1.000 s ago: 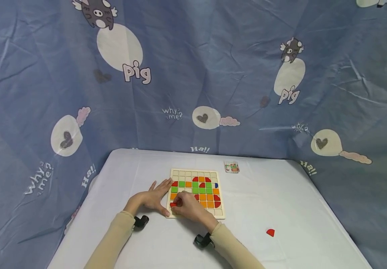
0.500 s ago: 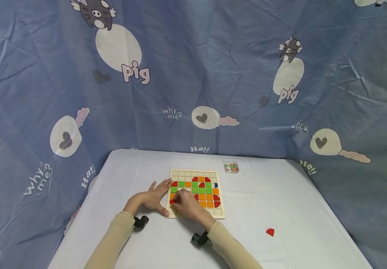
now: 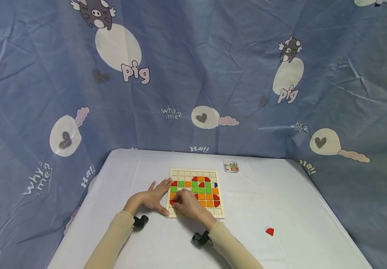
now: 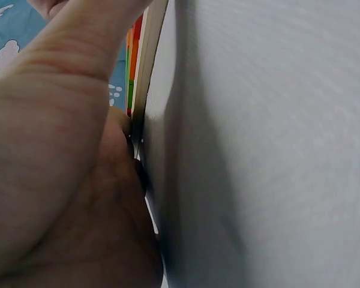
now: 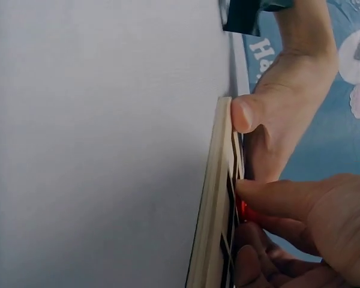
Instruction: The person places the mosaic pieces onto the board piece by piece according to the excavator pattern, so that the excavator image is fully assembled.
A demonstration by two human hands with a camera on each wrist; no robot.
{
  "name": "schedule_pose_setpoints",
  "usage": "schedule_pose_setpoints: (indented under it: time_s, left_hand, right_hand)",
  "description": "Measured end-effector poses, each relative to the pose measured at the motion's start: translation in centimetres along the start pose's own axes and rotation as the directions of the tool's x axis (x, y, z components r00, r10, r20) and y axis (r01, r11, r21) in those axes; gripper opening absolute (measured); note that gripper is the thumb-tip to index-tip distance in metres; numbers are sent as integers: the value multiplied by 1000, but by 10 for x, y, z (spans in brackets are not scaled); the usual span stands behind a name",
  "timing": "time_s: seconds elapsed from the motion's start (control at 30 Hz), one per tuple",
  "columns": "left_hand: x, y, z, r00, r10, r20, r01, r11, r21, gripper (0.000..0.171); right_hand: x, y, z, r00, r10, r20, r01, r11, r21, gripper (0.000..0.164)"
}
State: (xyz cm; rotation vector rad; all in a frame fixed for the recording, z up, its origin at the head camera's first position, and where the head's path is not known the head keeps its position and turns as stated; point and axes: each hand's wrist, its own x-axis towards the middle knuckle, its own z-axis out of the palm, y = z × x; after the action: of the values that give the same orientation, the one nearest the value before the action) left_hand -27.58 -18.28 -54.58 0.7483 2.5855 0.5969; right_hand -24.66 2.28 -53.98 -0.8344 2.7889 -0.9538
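A square wooden grid board [image 3: 181,173] lies on the white table, partly filled with red, green and orange flat pieces and a small blue one [image 3: 215,185]. Spread along its left edge, my left hand [image 3: 153,198] steadies it, thumb at the near left corner and fingertips at the upper left side. My right hand [image 3: 190,204] reaches over the lower left cells. Between its thumb and fingers, in the right wrist view, it pinches a red tile [image 5: 243,210] down at the board's surface. Those fingers cover several cells and part of the tile.
One loose red quarter-circle tile [image 3: 270,231] lies on the table to the right. A small patterned card [image 3: 231,167] sits behind the board's right corner. Blue printed cloth [image 3: 166,134] hangs behind and beside the white table [image 3: 247,201].
My right hand has lowered the red tile, earlier held tilted, into the board's lower left area and moved slightly. My left hand has stayed in place.
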Motion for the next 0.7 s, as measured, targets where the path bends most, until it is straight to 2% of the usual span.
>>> schedule_pose_setpoints:
  time_s: [0.23, 0.37, 0.53, 0.7]
  left_hand:
    - [-1, 1, -1, 1000, 9, 7, -9, 1000, -2, 130]
    - [0, 3, -2, 1000, 1, 6, -1, 1000, 1, 130]
    - [-1, 5, -2, 1000, -7, 2, 7, 1000, 4, 131]
    - [-2, 5, -2, 1000, -16, 1, 16, 1000, -6, 132]
  right_hand:
    - [-1, 0, -3, 1000, 4, -2, -4, 999, 54, 15]
    - [-9, 2, -11, 1000, 6, -1, -5, 997, 74, 21]
    - [-37, 16, -36, 1000, 18, 7, -18, 997, 80, 19]
    - [-81, 49, -73, 998, 57, 32, -58, 998, 14, 18]
